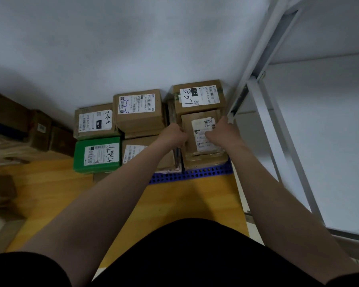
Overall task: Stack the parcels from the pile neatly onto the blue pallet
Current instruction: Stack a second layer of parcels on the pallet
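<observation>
**Setting a parcel down at the pallet's front-right corner**

At 9 o'clock the pile of brown cartons waits on the floor. Right of it, the stack already holds a green box at the front left and several brown parcels behind and beside it.

The left hand curls round the left edge of the labelled brown parcel. The right hand clasps its right edge, thumb across the label and fingers hidden down the far side. Both are clamped on it.

The parcel is a taped kraft carton with a white shipping label. It lies at about 1 o'clock from frame centre, over the front-right corner of the blue pallet.

This looks like the placing step. The next move likely calls for squaring it against its neighbours, letting go, then reaching back towards 9 o'clock. A white rack stands close at 3 o'clock.
</observation>
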